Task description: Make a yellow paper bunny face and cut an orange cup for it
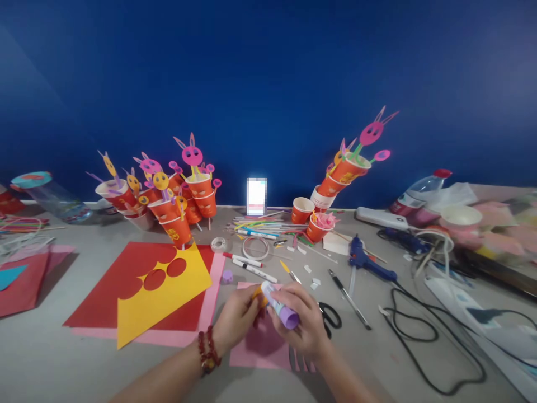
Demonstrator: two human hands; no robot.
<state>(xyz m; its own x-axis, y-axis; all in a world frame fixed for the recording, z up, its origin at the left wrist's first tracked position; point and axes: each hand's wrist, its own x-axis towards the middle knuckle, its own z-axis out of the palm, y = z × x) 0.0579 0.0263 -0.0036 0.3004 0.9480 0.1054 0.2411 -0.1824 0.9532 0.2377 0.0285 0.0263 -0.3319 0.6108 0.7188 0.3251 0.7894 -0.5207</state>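
Observation:
My right hand [304, 319] is closed around a white and purple glue stick [279, 307], its white end tilted toward my left hand. Between the fingertips of my left hand [239, 313] is a small orange-yellow paper piece [259, 294], mostly hidden by the fingers and the glue stick. Beneath both hands lies a pink paper sheet [247, 358]. A purple cap [227, 276] rests just beyond my left hand. Black-handled scissors [331, 316] lie partly hidden behind my right hand.
Yellow cut paper [163, 302] covers red sheets [96, 302] on the left. Paper-cup figures [172, 221] stand along the back, with more cups [339, 182] to the right. A blue glue gun [369, 263] trails a black cord [436, 386]; a pen [349, 298] lies nearby.

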